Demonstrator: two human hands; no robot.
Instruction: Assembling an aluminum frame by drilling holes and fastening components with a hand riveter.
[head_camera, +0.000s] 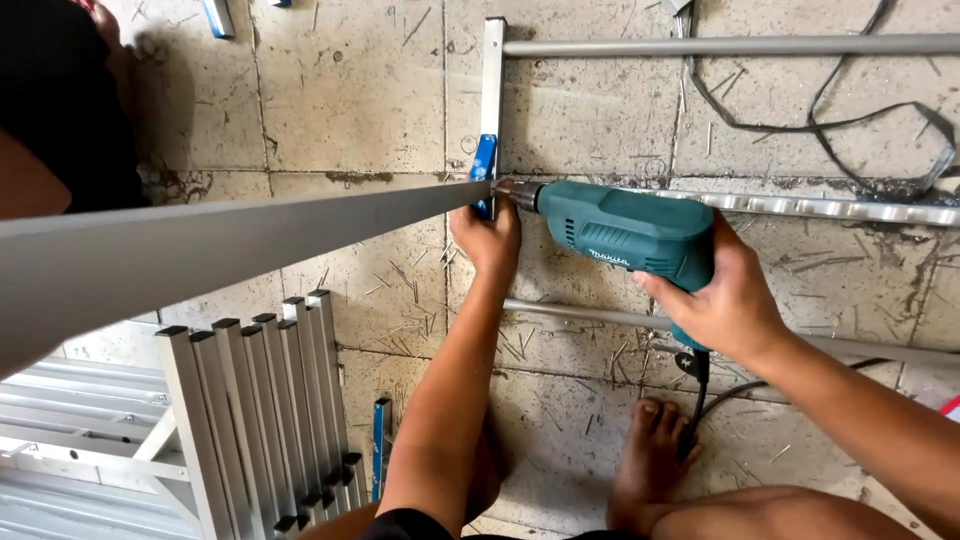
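My right hand (722, 300) grips the handle of a teal electric drill (625, 228), which lies level and points left. Its bit meets an upright aluminium bar (493, 75) with a blue strip (484, 162) on it. My left hand (488, 238) presses against that bar just below the drill tip. Several grey rails (730, 46) run to the right from the bar across the floor. A long grey aluminium profile (200, 250) crosses the view from the left, close to the camera, ending near the drill bit.
A stack of aluminium profiles (260, 410) lies at the lower left. My bare foot (652, 460) rests on the tiled floor beside the drill's black cord (735, 390). Loose black strapping (830, 120) lies at the upper right. Another person in dark clothing (50, 100) is at the upper left.
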